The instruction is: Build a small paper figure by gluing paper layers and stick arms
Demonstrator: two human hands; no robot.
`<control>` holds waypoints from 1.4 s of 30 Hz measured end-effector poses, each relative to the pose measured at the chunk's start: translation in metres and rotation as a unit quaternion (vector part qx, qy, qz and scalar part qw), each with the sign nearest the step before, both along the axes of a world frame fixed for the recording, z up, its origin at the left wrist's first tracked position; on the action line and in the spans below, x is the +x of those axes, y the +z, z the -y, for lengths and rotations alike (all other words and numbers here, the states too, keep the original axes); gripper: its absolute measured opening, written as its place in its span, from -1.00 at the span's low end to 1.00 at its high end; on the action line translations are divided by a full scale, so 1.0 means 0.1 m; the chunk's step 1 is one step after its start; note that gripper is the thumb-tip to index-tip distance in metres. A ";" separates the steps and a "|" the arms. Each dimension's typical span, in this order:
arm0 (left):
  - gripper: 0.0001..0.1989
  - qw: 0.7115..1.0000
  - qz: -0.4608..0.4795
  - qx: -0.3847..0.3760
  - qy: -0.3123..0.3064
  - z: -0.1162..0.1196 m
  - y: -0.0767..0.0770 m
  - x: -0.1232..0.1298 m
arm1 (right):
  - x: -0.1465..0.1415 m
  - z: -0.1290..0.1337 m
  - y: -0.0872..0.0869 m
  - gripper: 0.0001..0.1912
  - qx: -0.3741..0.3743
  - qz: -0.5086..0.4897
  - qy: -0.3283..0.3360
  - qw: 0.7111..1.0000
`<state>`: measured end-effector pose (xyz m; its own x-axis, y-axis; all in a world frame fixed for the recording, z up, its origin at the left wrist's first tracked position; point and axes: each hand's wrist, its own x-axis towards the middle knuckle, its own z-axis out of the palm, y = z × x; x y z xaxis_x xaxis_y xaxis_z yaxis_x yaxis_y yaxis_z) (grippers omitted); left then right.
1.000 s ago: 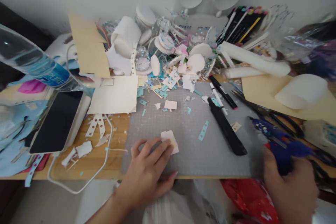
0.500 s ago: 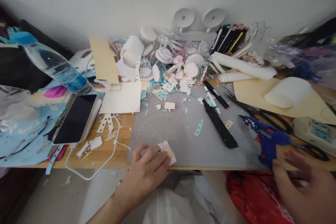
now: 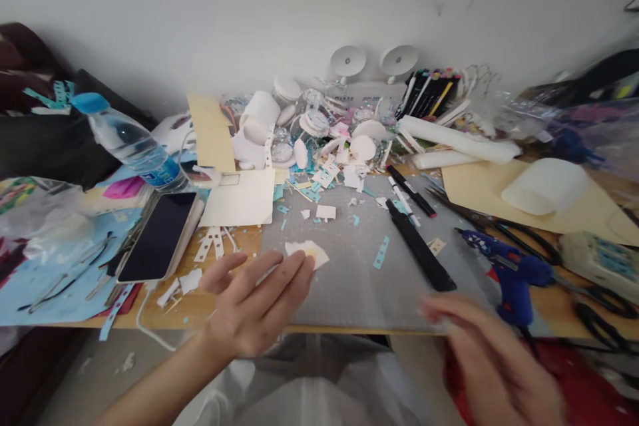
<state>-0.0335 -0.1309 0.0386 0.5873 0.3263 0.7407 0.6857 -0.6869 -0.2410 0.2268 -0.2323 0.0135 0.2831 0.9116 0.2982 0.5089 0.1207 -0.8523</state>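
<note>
My left hand point(image 3: 262, 289) lies over the front of the grey cutting mat point(image 3: 344, 289), its fingers stretched out. The fingertips touch a small white piece of paper point(image 3: 319, 257) with a yellowish patch, and partly cover it. Over the front edge of the desk hovers my right hand point(image 3: 494, 359), blurred, with fingers extended and no object visible in it. To its right, a blue glue gun point(image 3: 519, 273) rests on the desk. A black utility knife point(image 3: 419, 246) lies on the mat, beyond the right hand.
A phone point(image 3: 160, 236) and a tilted water bottle point(image 3: 134, 146) are at the left. Scissors point(image 3: 529, 239) lie at the right near a white paper roll point(image 3: 544, 186). Paper scraps and white discs point(image 3: 362, 148) crowd the back, beside black pens point(image 3: 424, 93).
My right hand has moved left, away from beside the glue gun. My left hand and the paper piece have shifted slightly up the mat, and its fingers have straightened. The view has tilted up.
</note>
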 end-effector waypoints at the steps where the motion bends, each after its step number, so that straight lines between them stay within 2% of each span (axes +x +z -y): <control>1: -0.80 0.999 -0.018 0.029 -0.005 -0.04 0.01 0.01 | -0.15 -0.17 0.03 -0.83 -0.031 -0.044 0.081 0.995; 4: -0.80 0.997 -0.037 0.064 -0.006 -0.15 -0.01 0.06 | -0.48 -0.64 0.08 -0.84 -0.084 -0.194 0.203 0.956; 7: -0.81 0.995 0.005 0.095 0.007 -0.25 -0.09 0.13 | -0.64 -0.93 0.04 -0.82 -0.109 -0.306 0.222 0.920; 11: -0.78 0.993 0.043 0.102 0.047 -0.38 -0.17 0.18 | -0.71 -1.11 -0.05 -0.75 -0.127 -0.401 0.222 0.880; 13: -0.74 0.994 0.024 0.088 0.052 -0.44 -0.18 0.19 | -0.71 -1.17 -0.08 -0.76 -0.143 -0.424 0.215 0.868; 15: -0.74 0.997 -0.009 0.065 0.045 -0.48 -0.19 0.19 | -0.70 -1.25 -0.08 -0.80 -0.161 -0.428 0.209 0.864; 19: -0.79 0.999 -0.021 0.011 0.032 -0.51 -0.19 0.23 | -0.64 -1.41 -0.11 -0.81 -0.189 -0.398 0.183 0.879; 21: -0.79 0.999 0.003 -0.031 0.019 -0.52 -0.19 0.23 | -0.59 -1.48 -0.14 -0.79 -0.199 -0.372 0.170 0.891; 23: -0.72 0.991 0.071 -0.113 0.019 -0.55 -0.21 0.22 | -0.55 -1.53 -0.18 -0.80 -0.206 -0.344 0.167 0.901; 24: -0.67 0.977 0.126 -0.172 0.017 -0.57 -0.22 0.20 | -0.52 -1.54 -0.19 -0.81 -0.211 -0.333 0.171 0.903; 25: -0.61 0.951 0.187 -0.246 0.008 -0.60 -0.24 0.19 | -0.50 -1.55 -0.20 -0.83 -0.216 -0.326 0.180 0.902; 26: -0.57 0.910 0.248 -0.333 -0.008 -0.64 -0.27 0.17 | -0.48 -1.56 -0.21 -0.85 -0.222 -0.323 0.193 0.899; 27: -0.55 0.852 0.301 -0.428 -0.033 -0.67 -0.30 0.15 | -0.47 -1.56 -0.21 -0.87 -0.227 -0.322 0.205 0.896; 30: -0.62 0.623 0.387 -0.671 -0.110 -0.74 -0.39 0.12 | -0.44 -1.54 -0.22 -0.92 -0.242 -0.315 0.222 0.891; 31: -0.61 0.558 0.391 -0.720 -0.129 -0.75 -0.41 0.12 | -0.43 -1.54 -0.22 -0.93 -0.243 -0.312 0.222 0.891; 32: -0.60 0.516 0.394 -0.746 -0.148 -0.75 -0.41 0.12 | -0.43 -1.53 -0.22 -0.94 -0.244 -0.310 0.222 0.892; 33: -0.59 0.495 0.396 -0.756 -0.164 -0.75 -0.40 0.13 | -0.43 -1.53 -0.22 -0.95 -0.243 -0.307 0.222 0.893; 34: -0.59 0.490 0.397 -0.756 -0.175 -0.75 -0.38 0.14 | -0.43 -1.52 -0.22 -0.95 -0.242 -0.304 0.223 0.894; 38: -0.75 0.514 0.397 -0.744 -0.156 -0.75 -0.32 0.19 | -0.45 -1.51 -0.20 -0.97 -0.230 -0.302 0.222 0.898; 40: -0.85 0.511 0.405 -0.745 -0.143 -0.74 -0.34 0.21 | -0.46 -1.51 -0.19 -0.95 -0.219 -0.305 0.219 0.900; 42: -0.87 0.499 0.415 -0.748 -0.141 -0.73 -0.37 0.22 | -0.47 -1.51 -0.17 -0.95 -0.215 -0.305 0.220 0.901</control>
<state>-0.0117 -0.0581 0.0015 0.4600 0.8693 -0.1808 -0.0514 0.2293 0.9720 0.1801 -0.0815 -0.0036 -0.1427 0.9699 -0.1974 -0.0870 -0.2109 -0.9736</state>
